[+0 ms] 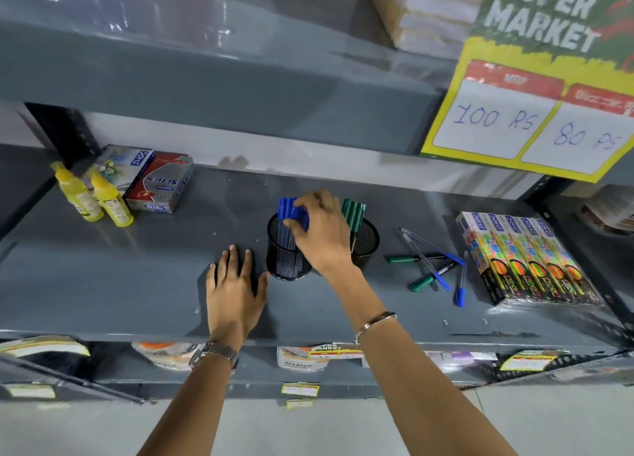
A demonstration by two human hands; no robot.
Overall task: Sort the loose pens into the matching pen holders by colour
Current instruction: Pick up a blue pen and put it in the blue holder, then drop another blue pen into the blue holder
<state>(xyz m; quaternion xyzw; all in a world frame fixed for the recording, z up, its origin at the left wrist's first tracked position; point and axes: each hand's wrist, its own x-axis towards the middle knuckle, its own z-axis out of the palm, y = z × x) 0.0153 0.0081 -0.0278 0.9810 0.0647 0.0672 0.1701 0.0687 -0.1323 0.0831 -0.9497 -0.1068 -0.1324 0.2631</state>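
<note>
Two black mesh pen holders stand mid-shelf. The left holder [286, 260] carries several blue-capped pens [286, 207]; the right holder [365, 241] carries green-capped pens [353, 210]. My right hand [320, 229] hovers over the left holder, its fingers closed on a blue pen at the caps. Flat on the shelf, my left hand [235, 284] rests with fingers spread, just left of that holder and touching its base. A loose pile of blue and green pens [430, 267] lies to the right of the holders.
The grey metal shelf [137, 284] holds two yellow bottles [92, 198] and boxed packs [157, 184] at the back left. A pack of colourful boxes [525, 260] lies at the right. A price sign [535, 112] hangs from the shelf above.
</note>
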